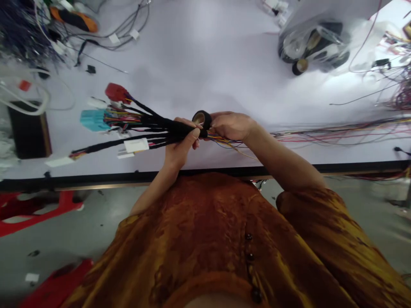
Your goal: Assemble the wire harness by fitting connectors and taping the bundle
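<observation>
A wire harness lies across the table near its front edge, its left part wrapped in black tape. My left hand is closed around the taped trunk, thumb on top. Just to the right, my right hand grips a small roll of black tape against the trunk; some of its fingers are hidden. Bare coloured wires run out to the right beneath my right wrist. At the left, the branches end in a red connector, a light blue connector and white labels or connectors.
Orange-handled pliers and loose cables lie at the back left, near a dark box. A clear plastic bag with tape rolls sits at the back right. More wires crowd the right side. Red stools stand below the table.
</observation>
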A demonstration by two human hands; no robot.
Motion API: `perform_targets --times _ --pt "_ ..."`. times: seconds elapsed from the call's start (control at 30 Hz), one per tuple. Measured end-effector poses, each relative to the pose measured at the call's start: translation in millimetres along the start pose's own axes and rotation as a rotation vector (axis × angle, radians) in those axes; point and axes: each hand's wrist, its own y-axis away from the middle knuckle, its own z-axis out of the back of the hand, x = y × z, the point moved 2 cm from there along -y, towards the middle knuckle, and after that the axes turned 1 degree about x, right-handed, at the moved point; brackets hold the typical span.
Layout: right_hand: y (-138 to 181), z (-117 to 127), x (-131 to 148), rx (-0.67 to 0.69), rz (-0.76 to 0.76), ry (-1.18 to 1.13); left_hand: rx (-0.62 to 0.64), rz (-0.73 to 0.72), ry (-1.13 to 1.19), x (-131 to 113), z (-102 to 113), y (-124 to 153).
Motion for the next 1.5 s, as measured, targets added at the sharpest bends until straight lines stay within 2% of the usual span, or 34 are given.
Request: perform_targets --times 0.17,0.3,0.4,0.5,0.6,0.67,0.73,0.8,0.9,1.1,1.23,1.3,1.37,1.43,1.5 --pt "-7.3 7.7 -4.4 -0.016 -0.047 -0.112 -0.021 0.030 0.000 2.9 1.2 -2.3" --pt "-22.8 9.8 -2.7 -0.255 -0.059 0.085 -0.044 0.042 -0.054 9.7 6.5 -5.5" --pt "-31.8 11.6 4.9 -0.437 0.044 0.243 -0.068 0.050 -0.195 14.4 15.4 -10.6" --pt "-23.9 2.5 11.0 -0.497 0.178 0.391 -0.108 0.040 -0.344 15.3 22.9 -15.3" --pt "-1.4 -16.9 4.4 -0.553 0.290 0.582 -0.146 0.005 -0.387 13.8 24.7 -18.8" --pt "13.0 -30.2 -7.5 -0.577 0.389 0.741 -0.142 -0.006 -0.394 12.5 22.8 -20.8" --pt "22.3 -39.4 -20.9 -0.552 0.495 0.870 -0.119 -0.014 -0.396 10.6 19.6 -22.5" --pt "26.8 -42.2 -30.1 -0.513 0.539 0.945 -0.107 -0.027 -0.371 8.0 16.7 -23.4" --pt "28.0 -38.4 -30.2 -0.528 0.433 1.018 -0.105 -0.034 -0.337 4.0 14.5 -21.5" --pt "10.4 -40.0 -21.1 -0.661 0.051 1.207 -0.039 -0.070 -0.411 -2.8 8.4 -8.9" --pt "-3.6 -39.8 -29.4 -0.783 0.027 1.220 -0.040 -0.028 -0.324 2.0 2.8 -6.5" --pt "-2.8 -33.9 -30.0 -0.754 0.018 1.174 -0.014 0.018 -0.272 9.0 1.3 -8.2" --pt "1.6 -27.3 -21.9 -0.614 0.036 1.135 0.004 0.062 -0.264 16.0 1.3 -10.3" --pt "5.7 -24.5 -3.9 -0.482 0.129 1.092 0.000 0.101 -0.304 20.9 1.7 -12.5" --pt "5.7 -27.8 18.2 -0.446 0.220 1.036 -0.007 0.111 -0.350 22.1 0.8 -14.3"
